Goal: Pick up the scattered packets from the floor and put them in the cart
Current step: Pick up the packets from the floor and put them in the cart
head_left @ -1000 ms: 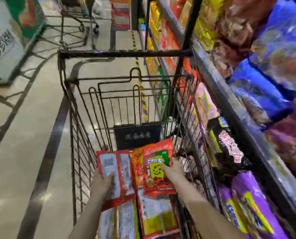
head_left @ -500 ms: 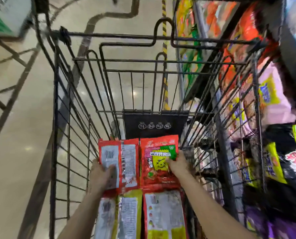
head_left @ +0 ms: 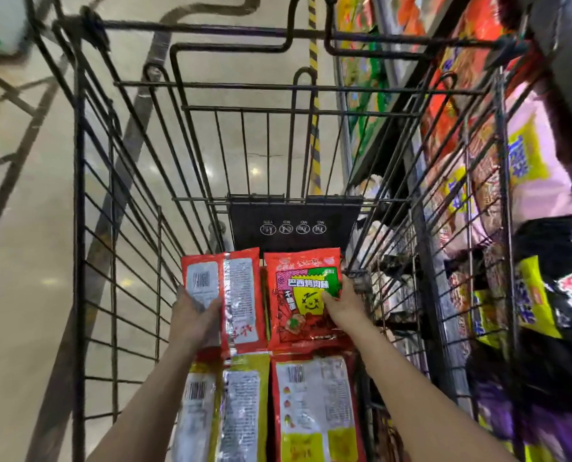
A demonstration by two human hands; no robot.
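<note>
Two flat red foil snack packets sit side by side deep in the black wire shopping cart (head_left: 78, 201), just in front of its black plastic warning plate (head_left: 294, 221). The left hand (head_left: 194, 320) holds the barcode-side red packet (head_left: 226, 295), thumb over its face and fingers behind — the right hand (head_left: 343, 303) pinches the printed-front red packet (head_left: 303, 295) at its edge. Both appear to lie on or just above the yellow-and-red packets (head_left: 314, 408) already lining the cart bottom; whether they rest there, I cannot tell. The step looks like placement, nearly done. The risk is slippage: glossy wrappers stacked on glossy wrappers could slide when let go, and a thin packet tipped on edge might slip out through the wide gaps between the side bars. The crowded snack shelf (head_left: 524, 161) stands just beside the cart's right wall.
</note>
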